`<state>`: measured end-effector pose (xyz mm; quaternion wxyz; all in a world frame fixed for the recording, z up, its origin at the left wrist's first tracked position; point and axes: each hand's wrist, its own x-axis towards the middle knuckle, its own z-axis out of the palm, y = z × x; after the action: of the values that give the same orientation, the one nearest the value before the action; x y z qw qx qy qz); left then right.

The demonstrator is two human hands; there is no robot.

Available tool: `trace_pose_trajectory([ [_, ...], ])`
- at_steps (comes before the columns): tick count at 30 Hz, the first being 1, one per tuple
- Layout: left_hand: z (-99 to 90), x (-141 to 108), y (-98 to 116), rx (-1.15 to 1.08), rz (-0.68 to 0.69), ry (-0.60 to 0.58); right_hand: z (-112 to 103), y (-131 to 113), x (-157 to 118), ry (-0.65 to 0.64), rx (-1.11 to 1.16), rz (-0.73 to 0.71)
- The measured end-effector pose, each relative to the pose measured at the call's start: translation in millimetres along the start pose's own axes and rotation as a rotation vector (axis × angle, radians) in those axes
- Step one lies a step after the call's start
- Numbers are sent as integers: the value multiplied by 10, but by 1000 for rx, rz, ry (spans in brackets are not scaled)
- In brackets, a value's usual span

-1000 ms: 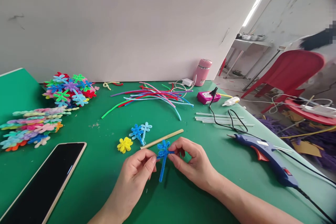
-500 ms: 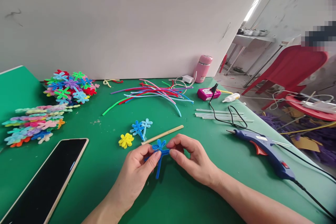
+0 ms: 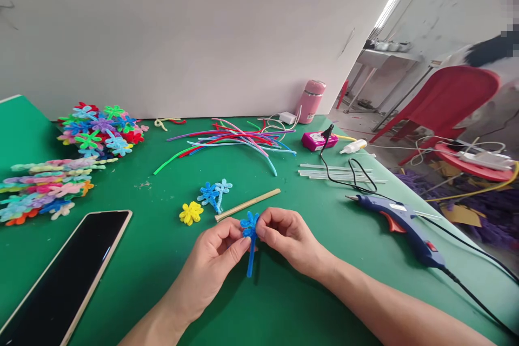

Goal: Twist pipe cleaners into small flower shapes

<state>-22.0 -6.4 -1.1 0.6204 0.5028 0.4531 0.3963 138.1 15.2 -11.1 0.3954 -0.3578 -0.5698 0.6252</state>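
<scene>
Between my two hands is a blue pipe cleaner flower (image 3: 250, 225) whose straight stem hangs down toward me. My left hand (image 3: 217, 259) pinches it from the left with thumb and index finger. From the other side, my right hand (image 3: 290, 240) pinches the flower's right edge with bent fingers. Just beyond lies a thin wooden stick (image 3: 248, 205). Left of the stick are a blue pipe cleaner flower (image 3: 210, 194), a light blue one (image 3: 223, 188) and a yellow one (image 3: 191, 213), lying on the green table (image 3: 162, 259).
A phone (image 3: 68, 275) lies at the left, below piled pipe cleaner flowers (image 3: 101, 130). Loose pipe cleaners (image 3: 235, 140) lie farther back. To the right are a glue gun (image 3: 401, 221) with its cord, glue sticks (image 3: 340, 172), a pink box (image 3: 319, 141) and a pink flask (image 3: 312, 101).
A blue strand that stuck out sideways toward my right fingers is now bent in close to the flower. My right hand has moved in against the flower. The whole view has shifted slightly.
</scene>
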Motion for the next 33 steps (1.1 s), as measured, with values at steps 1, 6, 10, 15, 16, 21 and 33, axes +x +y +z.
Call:
trace_pose_trajectory([
  [1, 1, 1, -2, -35, -2, -15, -1, -1, -2, -9, 29, 9],
  [6, -6, -1, -23, -113, -14, -45, -4, -11, -6, -6, 80, 51],
  [10, -22, -14, -29, -114, -17, -42, -4, -20, -1, 1, 91, 74],
  [15, -33, -23, -23, -111, -4, -48, 3, -29, 3, 11, 95, 77],
  [16, -33, -22, -24, -109, -3, -49, 4, -30, 2, 9, 94, 77],
  [21, -34, -15, -37, -75, -16, -22, 7, -22, -5, 5, 61, 71],
  [33, -6, 1, 37, 44, -54, -27, 62, -86, -38, 25, -337, -37],
])
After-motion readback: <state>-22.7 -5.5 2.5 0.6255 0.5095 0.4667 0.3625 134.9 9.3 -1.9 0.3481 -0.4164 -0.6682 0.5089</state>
